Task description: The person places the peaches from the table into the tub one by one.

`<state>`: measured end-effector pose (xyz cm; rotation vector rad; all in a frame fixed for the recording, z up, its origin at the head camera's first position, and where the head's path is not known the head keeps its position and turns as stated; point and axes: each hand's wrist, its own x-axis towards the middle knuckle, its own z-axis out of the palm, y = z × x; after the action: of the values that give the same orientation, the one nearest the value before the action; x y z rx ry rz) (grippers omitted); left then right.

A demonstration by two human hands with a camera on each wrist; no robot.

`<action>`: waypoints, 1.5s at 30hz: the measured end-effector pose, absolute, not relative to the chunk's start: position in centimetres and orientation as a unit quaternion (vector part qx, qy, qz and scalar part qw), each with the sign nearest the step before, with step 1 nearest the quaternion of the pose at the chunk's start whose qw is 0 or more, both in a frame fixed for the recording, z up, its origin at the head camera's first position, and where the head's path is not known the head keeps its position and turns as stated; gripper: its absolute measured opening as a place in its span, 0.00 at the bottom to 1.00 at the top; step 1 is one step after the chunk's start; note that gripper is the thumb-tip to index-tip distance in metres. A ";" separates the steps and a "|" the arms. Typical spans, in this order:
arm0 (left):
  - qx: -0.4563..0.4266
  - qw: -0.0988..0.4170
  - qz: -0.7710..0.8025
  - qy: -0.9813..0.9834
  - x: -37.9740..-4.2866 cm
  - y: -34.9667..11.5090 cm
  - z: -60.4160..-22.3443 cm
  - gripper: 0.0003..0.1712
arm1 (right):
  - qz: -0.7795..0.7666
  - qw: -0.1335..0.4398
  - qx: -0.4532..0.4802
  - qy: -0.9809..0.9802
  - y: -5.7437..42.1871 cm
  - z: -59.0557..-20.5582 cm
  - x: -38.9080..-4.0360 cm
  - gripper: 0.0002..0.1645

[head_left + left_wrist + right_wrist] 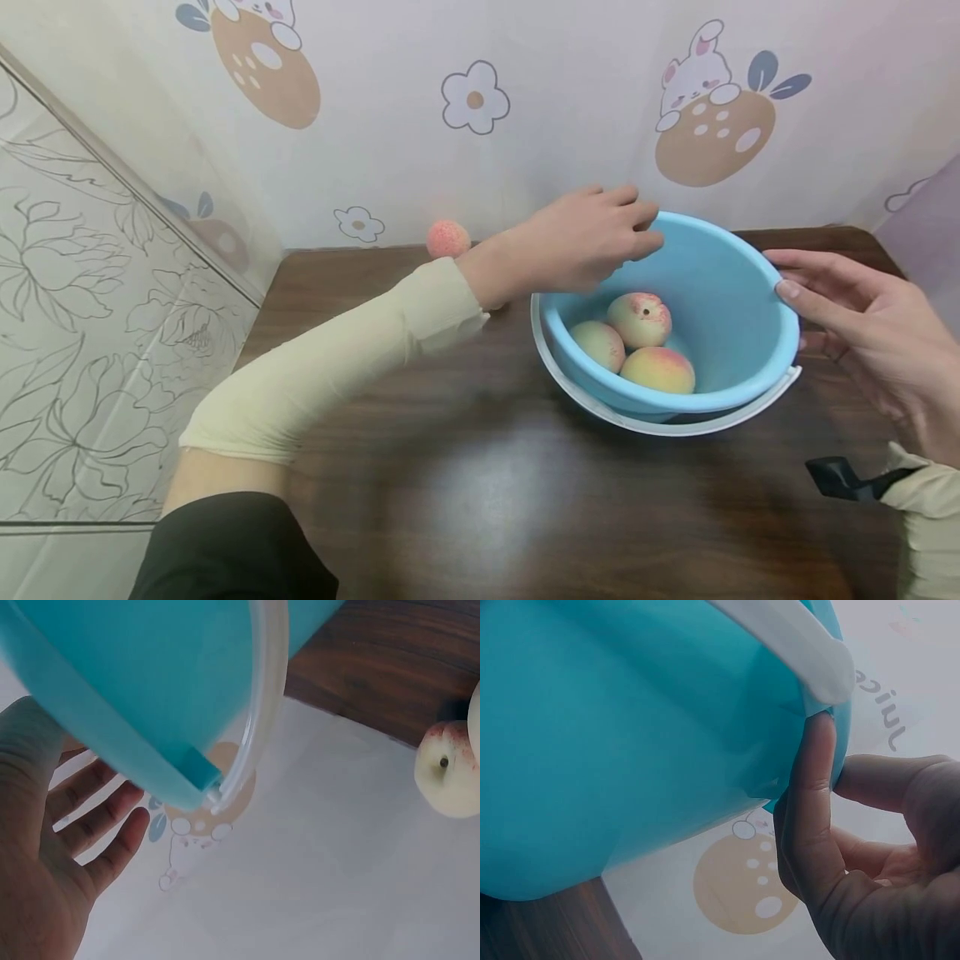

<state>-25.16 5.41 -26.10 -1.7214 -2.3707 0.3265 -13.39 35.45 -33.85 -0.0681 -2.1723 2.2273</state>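
Note:
A light blue bucket [720,292] stands on the brown table, its white handle [667,429] lowered round the near side. Three peaches [658,370] lie inside it, yellowish with red blush. My left hand [588,237] is over the bucket's far left rim, fingers bent loosely. The left wrist view shows those fingers [112,825] spread apart beside the rim, nothing between them. At the right side, my right hand [870,325] pinches the rim, thumb on top. In the right wrist view a finger [814,772] lies against the bucket wall, just under the handle's white end [829,671].
Another peach [447,239] sits at the table's back edge, behind my left wrist. In the left wrist view a peach [446,769] shows next to a second one cut off by the frame. A patterned curtain [555,108] hangs behind the table [450,500]; a flowered panel [97,333] stands left.

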 end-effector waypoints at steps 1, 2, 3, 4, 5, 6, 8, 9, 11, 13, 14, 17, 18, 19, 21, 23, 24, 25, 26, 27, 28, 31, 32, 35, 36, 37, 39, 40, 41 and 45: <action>-0.579 0.100 0.104 -0.803 -25.2 5.2 -26.0 0.20 | 0.714 0.015 -0.023 -0.700 35.4 -33.8 -13.4 0.25; -0.576 0.103 0.098 -0.805 -25.3 5.0 -25.9 0.19 | 0.713 0.015 -0.024 -0.701 35.4 -33.8 -13.4 0.26; -0.573 0.106 0.091 -0.807 -25.4 4.8 -25.9 0.19 | 0.711 0.015 -0.024 -0.703 35.3 -33.8 -13.4 0.26; -0.570 0.108 0.082 -0.810 -25.5 4.6 -25.8 0.18 | 0.709 0.015 -0.025 -0.705 35.3 -33.7 -13.4 0.26; -0.567 0.110 0.073 -0.813 -25.6 4.3 -25.7 0.17 | 0.707 0.015 -0.026 -0.707 35.3 -33.7 -13.4 0.26; -0.564 0.111 0.065 -0.816 -25.8 4.1 -25.7 0.16 | 0.704 0.016 -0.028 -0.710 35.3 -33.7 -13.4 0.26; -0.556 0.109 0.047 -0.823 -26.0 3.7 -25.5 0.13 | 0.699 0.017 -0.030 -0.714 35.3 -33.7 -13.4 0.26; -0.551 0.107 0.039 -0.826 -26.1 3.5 -25.4 0.11 | 0.697 0.017 -0.031 -0.716 35.3 -33.7 -13.4 0.26; -0.542 0.104 0.029 -0.834 -26.3 3.2 -25.3 0.09 | 0.697 0.015 -0.031 -0.716 35.3 -33.6 -13.4 0.26; -0.532 0.102 0.022 -0.841 -26.6 2.8 -25.2 0.08 | 0.698 0.014 -0.028 -0.716 35.3 -33.7 -13.3 0.26; -0.527 0.102 0.019 -0.844 -26.7 2.6 -25.1 0.08 | 0.699 0.014 -0.027 -0.714 35.3 -33.7 -13.3 0.26; -0.517 0.104 -0.004 -0.850 -27.2 1.8 -25.3 0.08 | 0.698 0.014 -0.023 -0.716 35.3 -33.7 -13.3 0.26; -0.514 0.105 -0.013 -0.851 -27.3 1.5 -25.4 0.08 | 0.698 0.015 -0.024 -0.715 35.3 -33.7 -13.3 0.26; -0.510 0.107 -0.022 -0.853 -27.5 1.2 -25.5 0.08 | 0.697 0.015 -0.027 -0.717 35.3 -33.7 -13.3 0.26; -0.503 0.109 -0.036 -0.857 -27.7 0.5 -25.7 0.08 | 0.695 0.015 -0.029 -0.719 35.4 -33.7 -13.3 0.26; -0.495 0.109 -0.042 -0.861 -27.9 -0.3 -25.9 0.08 | 0.697 0.016 -0.030 -0.716 35.4 -33.7 -13.3 0.26; -0.490 0.109 -0.043 -0.864 -28.0 -0.6 -26.0 0.08 | 0.695 0.017 -0.031 -0.718 35.4 -33.7 -13.4 0.26; -0.485 0.109 -0.042 -0.866 -28.1 -1.0 -26.2 0.08 | 0.694 0.017 -0.031 -0.719 35.4 -33.8 -13.4 0.26; -0.481 0.108 -0.042 -0.869 -28.1 -1.4 -26.3 0.08 | 0.696 0.018 -0.028 -0.717 35.4 -33.8 -13.4 0.26; -0.476 0.108 -0.042 -0.872 -28.2 -1.7 -26.5 0.08 | 0.695 0.019 -0.028 -0.718 35.5 -33.8 -13.4 0.26; -0.471 0.107 -0.043 -0.875 -28.3 -2.1 -26.7 0.08 | 0.697 0.020 -0.026 -0.717 35.5 -33.9 -13.4 0.25; -0.454 0.103 -0.046 -0.884 -28.5 -3.2 -27.3 0.08 | 0.701 0.020 -0.021 -0.713 35.6 -34.0 -13.5 0.25; -0.449 0.102 -0.046 -0.887 -28.6 -3.6 -27.4 0.09 | 0.703 0.020 -0.019 -0.711 35.6 -34.0 -13.5 0.25; -0.432 0.098 -0.043 -0.896 -28.7 -4.7 -28.0 0.10 | 0.703 0.019 -0.018 -0.710 35.7 -34.1 -13.5 0.25; -0.427 0.096 -0.040 -0.898 -28.7 -5.1 -28.1 0.10 | 0.706 0.019 -0.017 -0.708 35.7 -34.1 -13.5 0.26; -0.423 0.095 -0.038 -0.900 -28.8 -5.4 -28.3 0.10 | 0.705 0.019 -0.018 -0.708 35.7 -34.0 -13.5 0.26; -0.417 0.093 -0.036 -0.903 -28.8 -6.0 -28.7 0.11 | 0.704 0.019 -0.019 -0.709 35.7 -34.0 -13.5 0.26; -0.415 0.093 -0.037 -0.904 -28.9 -6.3 -29.0 0.11 | 0.704 0.019 -0.020 -0.710 35.7 -34.0 -13.5 0.26; -0.414 0.094 -0.039 -0.905 -29.0 -6.6 -29.2 0.11 | 0.703 0.019 -0.021 -0.710 35.7 -34.0 -13.5 0.26; -0.404 0.092 -0.042 -0.909 -29.1 -7.7 -30.2 0.11 | 0.699 0.019 -0.022 -0.715 35.7 -34.0 -13.5 0.25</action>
<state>-29.08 -7.70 -30.16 -1.1989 -2.7000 -0.1254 -13.45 35.68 -34.02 -0.0690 -2.2187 2.1685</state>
